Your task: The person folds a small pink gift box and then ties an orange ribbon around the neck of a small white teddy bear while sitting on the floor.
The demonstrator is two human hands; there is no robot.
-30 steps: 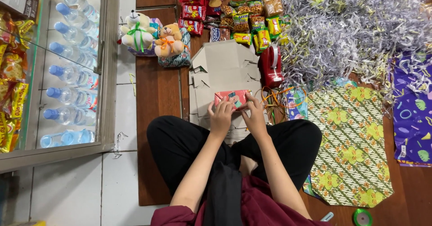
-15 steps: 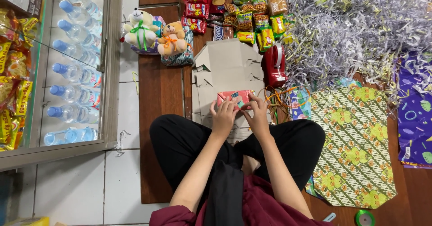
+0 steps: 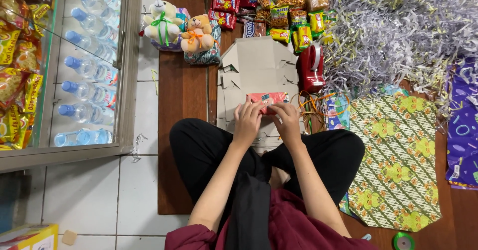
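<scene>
The person sat cross-legged on the floor, both hands out in front over a stack of flattened grey cardboard boxes (image 3: 259, 66). The left hand (image 3: 247, 122) and the right hand (image 3: 287, 120) were closed together on a small pink packet (image 3: 267, 100) — the left gripping its near left end, the right its near right end, so that the packet's far edge stood clear of the fingers and its near edge was hidden beneath them. The packet lay over the near part of the cardboard stack, roughly at the middle of its width; whether it rested on the cardboard or was lifted just off it could not be told. Just beside the stack's right edge stood a red tape dispenser (image 3: 311, 68), and nearer the right hand lay a tangle of orange string (image 3: 313, 105). Beyond the stack's far edge ran a row of snack packets (image 3: 279, 11), and off its far left corner sat a white teddy bear (image 3: 162, 21) and a brown teddy bear (image 3: 197, 31), touching side by side. A heap of shredded silver paper (image 3: 398, 31) filled the far right of the floor, with a sheet of green patterned wrapping paper (image 3: 393, 165) spread beside the person's right knee. To the left — well apart from the hands — a glass cabinet held rows of water bottles (image 3: 87, 71).
</scene>
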